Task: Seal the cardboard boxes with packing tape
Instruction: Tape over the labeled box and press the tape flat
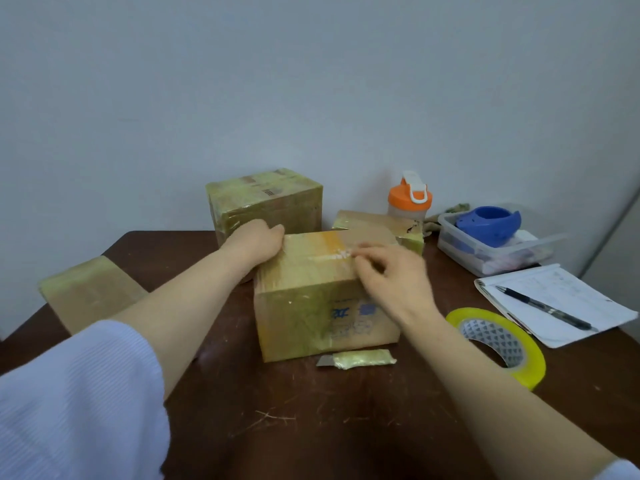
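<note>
A cardboard box (311,299) with blue print on its front stands in the middle of the table, partly covered in yellowish tape. My left hand (254,242) grips its far left top edge. On the top right of the box my right hand (388,275) has its fingers curled, fingertips at a strip of tape; the hand is blurred. A roll of yellow packing tape (498,344) lies flat to the right of the box. A small cutter (356,359) wrapped in tape lies just in front of the box.
A taped box (266,199) stands behind, another box (377,225) at the back right, a flat one (86,292) at the left. An orange-lidded bottle (410,199), a clear tub (485,254) with a blue tape dispenser (488,225), and a notepad (561,299) with a pen (543,308) fill the right side.
</note>
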Motion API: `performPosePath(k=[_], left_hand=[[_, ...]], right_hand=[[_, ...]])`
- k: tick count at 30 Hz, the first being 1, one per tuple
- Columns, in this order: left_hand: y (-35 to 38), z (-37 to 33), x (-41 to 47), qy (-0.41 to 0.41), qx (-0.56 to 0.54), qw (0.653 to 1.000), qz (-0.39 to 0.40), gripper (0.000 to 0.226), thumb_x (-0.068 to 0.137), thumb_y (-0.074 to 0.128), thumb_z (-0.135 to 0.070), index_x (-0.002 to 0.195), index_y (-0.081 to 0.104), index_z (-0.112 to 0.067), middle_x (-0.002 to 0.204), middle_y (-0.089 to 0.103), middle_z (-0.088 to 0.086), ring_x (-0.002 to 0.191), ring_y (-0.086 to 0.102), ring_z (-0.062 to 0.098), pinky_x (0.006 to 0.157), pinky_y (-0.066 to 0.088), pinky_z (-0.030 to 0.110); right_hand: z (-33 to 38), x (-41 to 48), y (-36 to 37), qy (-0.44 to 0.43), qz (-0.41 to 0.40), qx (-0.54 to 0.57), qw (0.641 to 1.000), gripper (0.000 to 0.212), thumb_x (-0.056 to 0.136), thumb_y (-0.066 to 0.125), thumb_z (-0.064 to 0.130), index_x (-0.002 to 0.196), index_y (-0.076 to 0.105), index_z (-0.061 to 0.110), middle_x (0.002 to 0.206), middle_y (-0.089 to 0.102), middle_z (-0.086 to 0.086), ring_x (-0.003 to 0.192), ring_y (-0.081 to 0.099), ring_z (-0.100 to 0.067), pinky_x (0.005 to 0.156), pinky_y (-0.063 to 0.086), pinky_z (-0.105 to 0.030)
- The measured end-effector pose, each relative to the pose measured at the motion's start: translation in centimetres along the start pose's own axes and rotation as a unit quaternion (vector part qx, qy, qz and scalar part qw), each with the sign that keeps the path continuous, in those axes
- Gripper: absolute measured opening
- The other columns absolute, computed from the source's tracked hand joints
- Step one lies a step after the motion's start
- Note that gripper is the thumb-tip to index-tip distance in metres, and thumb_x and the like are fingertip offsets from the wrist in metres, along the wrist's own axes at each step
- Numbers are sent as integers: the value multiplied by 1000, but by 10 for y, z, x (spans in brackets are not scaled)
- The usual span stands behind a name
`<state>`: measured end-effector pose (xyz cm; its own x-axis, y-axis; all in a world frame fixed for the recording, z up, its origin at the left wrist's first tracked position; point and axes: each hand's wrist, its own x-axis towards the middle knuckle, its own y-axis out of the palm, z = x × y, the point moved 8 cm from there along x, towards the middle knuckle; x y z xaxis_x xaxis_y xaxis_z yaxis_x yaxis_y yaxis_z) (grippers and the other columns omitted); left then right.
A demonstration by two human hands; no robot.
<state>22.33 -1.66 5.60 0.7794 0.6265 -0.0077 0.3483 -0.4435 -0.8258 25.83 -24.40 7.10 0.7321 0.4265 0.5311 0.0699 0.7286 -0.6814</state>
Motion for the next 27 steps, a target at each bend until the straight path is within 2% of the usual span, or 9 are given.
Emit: performPosePath(k=[2,4,7,11,14,19,21,24,27], left_hand=[[1,24,-8,-66,-113,991,23,52,99,37,-40,129,49,1,131,52,16,114,51,33,88,41,36],[4,33,-18,-71,-176,981,32,46,99,40,-40,108,59,1,113,57,14,100,55,28,82,39,34],[-10,29,-30,-13,-184,982,-27,41,98,43,-39,73,52,-7,79,50,11,72,48,23,69,38,33],[-40,30,-54,56,-282,944,-160,48,94,47,-46,81,66,-4,78,63,-1,70,54,13,66,40,31],[-33,31,-80,114,-199,949,-216,27,93,51,-39,81,67,-21,91,64,-5,81,54,6,66,36,26],[7,54,-94,80,-119,978,-152,41,89,56,-29,129,52,-20,129,46,0,88,50,0,79,40,24],[3,44,-93,90,-73,980,-161,50,89,52,-27,137,43,-18,139,40,3,115,48,12,91,42,32],[5,-2,-78,163,40,976,-138,57,98,34,-34,149,21,-12,156,19,6,143,18,21,113,19,35],[39,-24,-50,148,166,975,-18,71,97,12,-54,151,0,-10,159,-5,7,146,-3,21,117,1,37]], right_hand=[[-28,9,-7,127,25,-36,991,43,87,56,35,125,59,16,131,55,-8,121,49,-30,101,37,-43],[-48,6,1,260,94,89,957,54,85,59,39,133,48,16,134,52,-10,118,50,-29,99,41,-44],[-46,4,5,262,85,239,931,31,84,67,26,113,60,17,111,65,-1,87,59,-9,69,48,-25],[-50,1,3,210,51,307,927,73,74,75,2,137,43,16,111,52,11,90,53,-2,62,42,-11],[-50,-13,16,201,79,288,933,78,74,68,-8,140,38,22,117,51,8,107,51,-12,70,44,-16],[-63,-36,35,292,82,366,880,27,86,49,35,105,66,25,114,64,1,96,56,-14,82,46,-38],[-67,-28,28,297,44,325,897,33,88,47,52,103,63,27,122,61,2,102,54,-14,81,43,-35],[-61,-16,29,255,58,205,943,62,91,47,55,136,46,14,140,49,-5,124,47,-23,99,40,-39],[-56,-15,38,201,64,161,964,43,96,45,40,126,55,10,122,61,-7,98,54,-18,83,44,-35]])
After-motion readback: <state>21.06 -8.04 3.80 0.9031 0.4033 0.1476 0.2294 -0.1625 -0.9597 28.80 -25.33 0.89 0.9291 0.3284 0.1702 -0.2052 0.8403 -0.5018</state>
